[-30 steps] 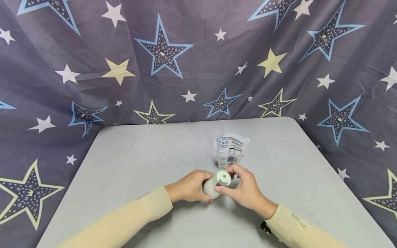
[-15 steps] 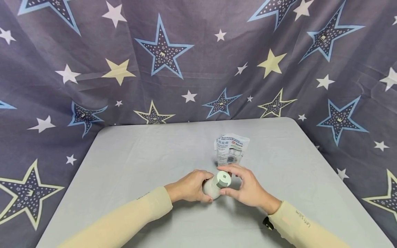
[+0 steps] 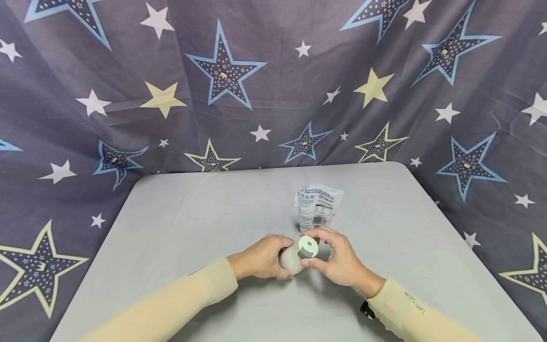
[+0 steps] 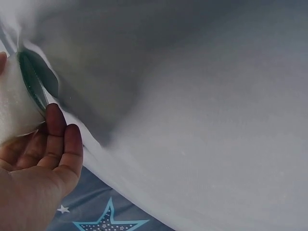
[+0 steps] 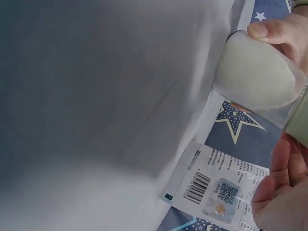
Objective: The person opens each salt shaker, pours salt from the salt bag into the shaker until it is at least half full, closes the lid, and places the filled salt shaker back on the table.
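A clear jar of white granules [image 3: 289, 261] with a pale green cap [image 3: 308, 243] stands near the middle of the table. My left hand [image 3: 261, 257] grips its body from the left, thumb and fingers wrapped round it. At the cap, the thumb and fingers of my right hand [image 3: 342, 260] hold it from the right side. The left wrist view shows the jar's dark green base [image 4: 32, 79] close at the tabletop, beside the left fingers. White contents fill most of the jar [image 5: 257, 72] in the right wrist view.
Just behind the jar, a white printed pouch [image 3: 318, 206] with a barcode and a square code stands upright on the grey-covered table [image 3: 213, 209]. A dark curtain with stars [image 3: 265, 95] hangs round the table's back and sides.
My right fingers have shifted round the cap, with the forefinger now further over its far side. My left hand, the jar and the pouch have stayed in place.
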`<state>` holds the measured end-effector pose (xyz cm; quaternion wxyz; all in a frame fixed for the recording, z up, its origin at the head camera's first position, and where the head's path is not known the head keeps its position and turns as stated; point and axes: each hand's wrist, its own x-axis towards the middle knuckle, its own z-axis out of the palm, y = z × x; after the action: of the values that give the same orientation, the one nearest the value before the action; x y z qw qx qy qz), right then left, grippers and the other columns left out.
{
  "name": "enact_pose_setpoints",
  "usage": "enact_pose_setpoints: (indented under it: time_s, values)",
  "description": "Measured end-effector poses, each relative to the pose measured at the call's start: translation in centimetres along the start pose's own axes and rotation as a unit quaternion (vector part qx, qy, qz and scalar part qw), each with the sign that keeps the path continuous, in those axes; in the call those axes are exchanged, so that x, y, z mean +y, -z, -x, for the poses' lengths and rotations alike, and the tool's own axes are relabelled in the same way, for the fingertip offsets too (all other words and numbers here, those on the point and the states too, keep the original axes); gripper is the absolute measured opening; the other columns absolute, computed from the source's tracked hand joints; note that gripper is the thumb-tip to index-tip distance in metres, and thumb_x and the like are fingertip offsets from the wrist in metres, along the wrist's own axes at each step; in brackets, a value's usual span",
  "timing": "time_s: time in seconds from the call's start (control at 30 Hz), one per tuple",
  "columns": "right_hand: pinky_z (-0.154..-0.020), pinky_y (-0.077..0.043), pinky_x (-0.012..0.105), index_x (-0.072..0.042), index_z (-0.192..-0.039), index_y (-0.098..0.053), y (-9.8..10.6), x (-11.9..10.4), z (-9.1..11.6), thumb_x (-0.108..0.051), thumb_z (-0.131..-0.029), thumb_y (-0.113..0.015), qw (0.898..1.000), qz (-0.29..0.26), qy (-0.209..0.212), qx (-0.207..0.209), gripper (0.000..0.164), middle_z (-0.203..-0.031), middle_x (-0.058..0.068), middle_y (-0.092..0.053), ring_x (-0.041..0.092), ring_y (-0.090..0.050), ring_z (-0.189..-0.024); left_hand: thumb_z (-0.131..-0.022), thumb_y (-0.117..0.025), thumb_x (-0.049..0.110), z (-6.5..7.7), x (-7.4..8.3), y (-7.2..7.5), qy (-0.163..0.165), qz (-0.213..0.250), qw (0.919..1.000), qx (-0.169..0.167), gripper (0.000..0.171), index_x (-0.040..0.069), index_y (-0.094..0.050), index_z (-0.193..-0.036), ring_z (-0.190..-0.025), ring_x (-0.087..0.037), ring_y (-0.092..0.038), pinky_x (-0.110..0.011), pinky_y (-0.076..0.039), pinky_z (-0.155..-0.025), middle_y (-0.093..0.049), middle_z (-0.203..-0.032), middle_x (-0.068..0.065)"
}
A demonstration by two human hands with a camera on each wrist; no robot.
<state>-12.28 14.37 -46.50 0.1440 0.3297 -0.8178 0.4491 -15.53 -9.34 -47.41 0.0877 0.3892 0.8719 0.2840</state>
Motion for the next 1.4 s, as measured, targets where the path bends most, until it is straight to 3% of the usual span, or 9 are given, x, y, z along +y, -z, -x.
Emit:
enact_pose_setpoints:
  time_s: [0.27, 0.5, 0.9, 1.17, 1.4]
  values:
    - [-0.077, -0.046, 0.036, -0.023, -0.114, -0.070, -0.6, -0.1, 0.2, -0.025, -0.075, -0.094, 0.999, 0.000, -0.016, 0.027, 0.045, -0.115, -0.009, -0.071, 0.011, -0.062, -0.094, -0.070, -0.094, 0.026, 0.0, -0.1, 0.0, -0.005, -0.001, 1.0000, 0.004, 0.041, 0.019, -0.067, -0.101, -0.081, -0.003, -0.059, -0.020, -0.049, -0.072, -0.063, -0.089, 0.013]
    - [-0.074, -0.047, 0.034, -0.023, -0.109, -0.069, -1.2, 0.0, 0.4, -0.028, -0.073, -0.095, 0.998, 0.011, -0.030, 0.052, 0.045, -0.097, -0.014, -0.067, 0.009, -0.060, -0.086, -0.070, -0.093, 0.026, 0.0, 0.0, 0.0, -0.007, -0.002, 1.0000, 0.007, 0.040, 0.019, -0.067, -0.100, -0.079, -0.003, -0.059, -0.020, -0.048, -0.070, -0.063, -0.087, 0.013]
    - [-0.073, -0.049, 0.039, -0.024, -0.100, -0.065, -1.4, -0.1, 0.4, -0.032, -0.070, -0.096, 0.997, 0.026, -0.042, 0.063, 0.044, -0.093, -0.017, -0.065, 0.008, -0.059, -0.084, -0.071, -0.093, 0.025, -0.1, 0.1, 0.1, -0.008, -0.002, 1.0000, 0.004, 0.038, 0.019, -0.068, -0.099, -0.079, -0.003, -0.059, -0.020, -0.048, -0.069, -0.063, -0.087, 0.013]
    - [-0.077, -0.047, 0.035, -0.019, -0.113, -0.067, -1.0, -0.1, 0.4, -0.034, -0.065, -0.098, 0.998, 0.038, -0.025, 0.047, 0.059, -0.101, -0.014, -0.067, 0.007, -0.059, -0.087, -0.070, -0.094, 0.025, -0.1, 0.1, 0.1, -0.009, 0.001, 1.0000, 0.002, 0.039, 0.020, -0.068, -0.098, -0.079, -0.002, -0.059, -0.019, -0.048, -0.069, -0.063, -0.086, 0.013]
    - [-0.084, -0.046, 0.040, -0.012, -0.134, -0.063, -0.5, 0.0, 0.4, -0.027, -0.072, -0.095, 1.000, 0.026, -0.002, 0.011, 0.072, -0.123, -0.002, -0.069, 0.012, -0.063, -0.102, -0.070, -0.094, 0.025, 0.0, 0.0, 0.1, -0.005, -0.001, 1.0000, 0.001, 0.041, 0.020, -0.068, -0.101, -0.081, -0.002, -0.059, -0.020, -0.049, -0.072, -0.064, -0.088, 0.014]
